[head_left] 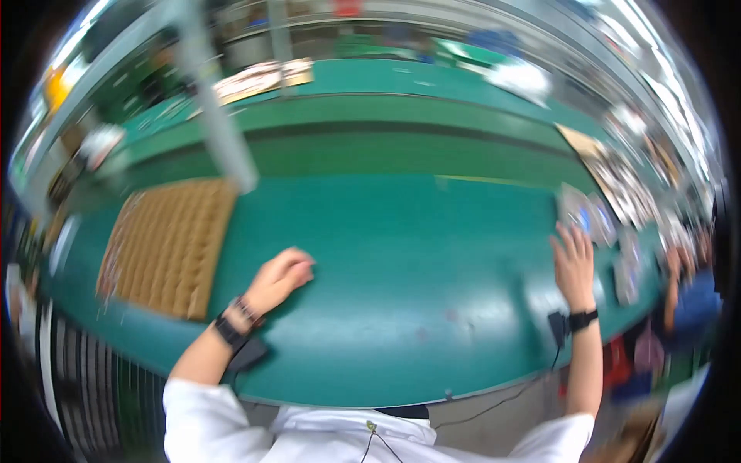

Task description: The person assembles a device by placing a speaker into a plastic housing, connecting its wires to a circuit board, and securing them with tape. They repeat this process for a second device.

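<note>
My left hand [282, 278] is over the green tabletop [370, 255], left of the middle, with its fingers curled in. Nothing shows in it, though the palm side is hidden. A brown tray with rows of moulded hollows [170, 247] lies farther left, apart from this hand. On the right, my right hand [573, 266] reaches away from me with its fingers spread and nothing gripped. Just beyond its fingertips are clear plastic packs [583, 212] with a bluish tint, blurred by motion; whether the fingers touch them I cannot tell. Both wrists wear dark bands.
Another clear pack [627, 270] lies at the right edge, and a flat board of small parts [614, 174] sits behind it. A grey post [220, 116] rises at the back left. At far right a person's arm [673, 285] is near the table. A cable [502, 403] hangs below my right wrist.
</note>
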Available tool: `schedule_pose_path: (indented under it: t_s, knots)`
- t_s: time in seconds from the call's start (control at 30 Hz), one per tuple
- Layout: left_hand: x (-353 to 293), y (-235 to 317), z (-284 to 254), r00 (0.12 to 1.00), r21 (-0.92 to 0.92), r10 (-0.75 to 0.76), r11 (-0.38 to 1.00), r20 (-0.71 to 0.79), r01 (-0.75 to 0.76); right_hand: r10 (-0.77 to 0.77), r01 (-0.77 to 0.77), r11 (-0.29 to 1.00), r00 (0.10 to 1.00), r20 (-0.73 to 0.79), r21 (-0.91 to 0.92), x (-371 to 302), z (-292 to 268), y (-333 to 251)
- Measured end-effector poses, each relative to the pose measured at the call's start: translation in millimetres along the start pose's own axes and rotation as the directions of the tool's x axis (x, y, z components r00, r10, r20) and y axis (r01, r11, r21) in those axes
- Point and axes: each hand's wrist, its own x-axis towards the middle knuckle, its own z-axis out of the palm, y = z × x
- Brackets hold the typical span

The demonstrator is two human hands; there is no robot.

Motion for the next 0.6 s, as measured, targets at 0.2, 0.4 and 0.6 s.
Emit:
schedule_pose_path:
  t_s: [0.2, 0.4, 0.6]
  knots:
    - [-18, 23, -15, 0.994, 0.114, 0.104, 0.989, -0.044, -0.098, -0.314, 0.323, 0.360, 0.926, -0.212, 0.875, 124, -55, -254]
    - [-88, 89, -79, 0.804, 0.423, 0.467, 0.854, -0.368, -0.303, -0.472, -0.088, -0.090, 0.881, 0.036, 0.992, 143, -38, -351]
    - [-176, 53, -242, 0.597, 0.788, 0.516, 0.369, -0.615, 0.492, -0.293, -0.229, -0.181, 0.941, 0.170, 0.956, 145, -41, -342]
